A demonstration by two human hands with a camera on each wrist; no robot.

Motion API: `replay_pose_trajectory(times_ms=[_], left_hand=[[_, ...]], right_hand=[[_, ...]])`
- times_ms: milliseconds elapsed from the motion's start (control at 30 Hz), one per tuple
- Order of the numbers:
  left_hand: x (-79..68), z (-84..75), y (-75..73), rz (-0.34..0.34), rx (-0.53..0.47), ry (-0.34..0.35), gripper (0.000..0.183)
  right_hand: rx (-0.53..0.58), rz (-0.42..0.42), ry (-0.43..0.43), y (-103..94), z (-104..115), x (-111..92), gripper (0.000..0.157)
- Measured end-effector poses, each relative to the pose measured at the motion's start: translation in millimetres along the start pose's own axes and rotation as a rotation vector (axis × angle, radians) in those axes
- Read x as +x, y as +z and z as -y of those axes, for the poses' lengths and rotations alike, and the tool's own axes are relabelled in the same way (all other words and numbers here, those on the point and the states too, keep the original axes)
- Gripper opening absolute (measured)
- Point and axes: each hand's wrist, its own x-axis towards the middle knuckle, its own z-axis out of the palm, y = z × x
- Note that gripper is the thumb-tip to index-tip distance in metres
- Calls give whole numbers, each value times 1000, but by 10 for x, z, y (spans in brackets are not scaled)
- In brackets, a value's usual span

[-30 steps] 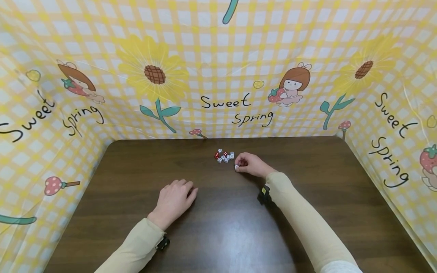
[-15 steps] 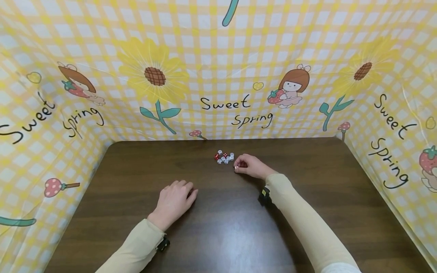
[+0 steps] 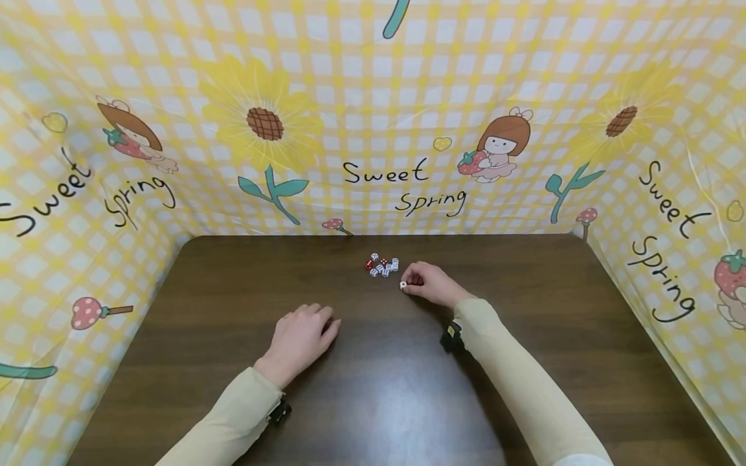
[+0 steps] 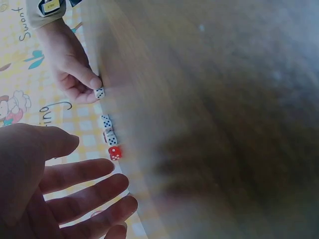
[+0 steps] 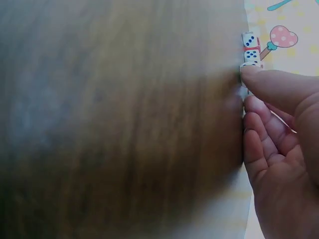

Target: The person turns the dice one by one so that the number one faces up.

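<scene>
My right hand (image 3: 434, 285) pinches a small white die (image 3: 403, 285) between thumb and fingers, low over the brown table. In the left wrist view the same die (image 4: 99, 92) shows dark pips at the thumb's tip. Just left of that hand lies a tight cluster of white and red dice, with a white die (image 3: 395, 264) at its near-hand end and a red die (image 3: 369, 265) at the other. My left hand (image 3: 300, 340) rests on the table, palm down with relaxed fingers, holding nothing. The right wrist view shows the right thumb (image 5: 271, 87) against the die.
The dark wooden table (image 3: 250, 272) reaches back to a yellow checked cloth (image 3: 373, 116) hung as walls at the back and both sides. Each wrist carries a small black camera (image 3: 451, 336) on the sleeve.
The die has turned in my right fingers: a face with several pips showed at first, a single-pip face shows now. Both hands and the cluster have stayed in place.
</scene>
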Motion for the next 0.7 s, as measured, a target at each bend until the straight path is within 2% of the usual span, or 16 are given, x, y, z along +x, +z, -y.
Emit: replay_pose_trajectory(times_ms=[233,467,700], left_hand=[[4,-20,5,32,-41,-25,14],[16,-38,21,74,-59,-45,13],[80,-98,32,93,-109,-17,13]], right_hand=[[-38,50,4,37,99,-70,9],[-19,125,-7,103,169,-222,10],[-38,177,-49,133,222,-403,8]])
